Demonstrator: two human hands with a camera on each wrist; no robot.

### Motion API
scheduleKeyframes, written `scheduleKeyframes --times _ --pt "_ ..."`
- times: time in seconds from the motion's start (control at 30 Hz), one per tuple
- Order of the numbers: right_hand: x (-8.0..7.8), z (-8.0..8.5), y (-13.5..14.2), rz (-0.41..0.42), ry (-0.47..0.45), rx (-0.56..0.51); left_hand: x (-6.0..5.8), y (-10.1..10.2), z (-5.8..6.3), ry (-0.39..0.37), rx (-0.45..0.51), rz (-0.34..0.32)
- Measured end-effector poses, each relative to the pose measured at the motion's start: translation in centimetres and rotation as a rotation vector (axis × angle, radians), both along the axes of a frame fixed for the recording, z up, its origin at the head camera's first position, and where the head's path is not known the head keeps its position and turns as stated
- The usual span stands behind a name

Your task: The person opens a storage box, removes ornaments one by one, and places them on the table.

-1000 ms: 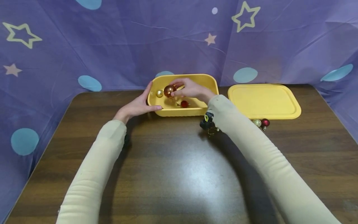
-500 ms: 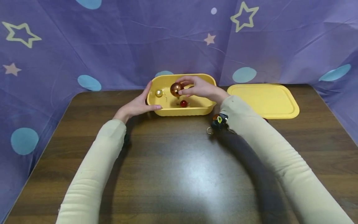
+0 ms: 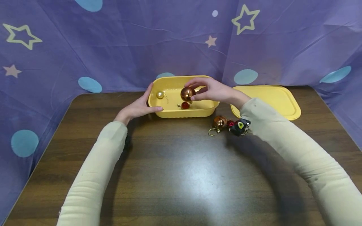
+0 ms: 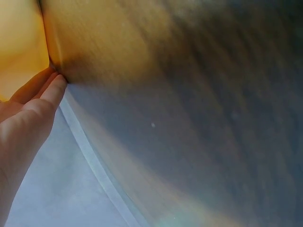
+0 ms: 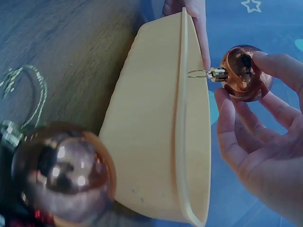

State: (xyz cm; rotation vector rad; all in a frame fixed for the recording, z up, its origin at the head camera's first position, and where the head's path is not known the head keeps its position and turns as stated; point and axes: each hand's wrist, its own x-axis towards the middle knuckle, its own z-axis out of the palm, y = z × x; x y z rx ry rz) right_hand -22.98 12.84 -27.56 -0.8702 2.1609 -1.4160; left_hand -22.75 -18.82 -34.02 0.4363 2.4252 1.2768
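Shifted rightward over the yellow box (image 3: 185,114), the copper bauble (image 3: 186,93) is pinched in the fingers of the right hand (image 3: 212,90), while the box is braced, presumably against sliding, by straight fingers of the left hand (image 3: 137,107).

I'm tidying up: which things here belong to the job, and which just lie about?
Likely in the job:
copper ball, in the right hand
yellow box, touched by the left hand
gold ball and red ball, inside the box

Apparently lying about:
yellow lid, on the table
second copper ball, outside, possibly related
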Motion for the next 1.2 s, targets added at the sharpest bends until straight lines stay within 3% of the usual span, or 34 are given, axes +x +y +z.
scheduleKeyframes --times 0.47,0.67,0.93,1.2 --pt "2.3 1.7 2.5 0.117 0.053 0.072 -0.2 -0.1 0.0 0.004 0.006 0.005" --pt "3.1 1.4 3.5 0.165 0.087 0.085 -0.1 -0.1 0.1 0.008 0.017 0.0" --pt "4.3 0.8 4.6 0.153 0.034 0.134 -0.2 -0.3 -0.1 0.001 0.014 0.007" --pt "5.5 0.0 5.1 0.185 0.017 0.102 -0.3 -0.3 0.0 0.008 0.017 0.007"
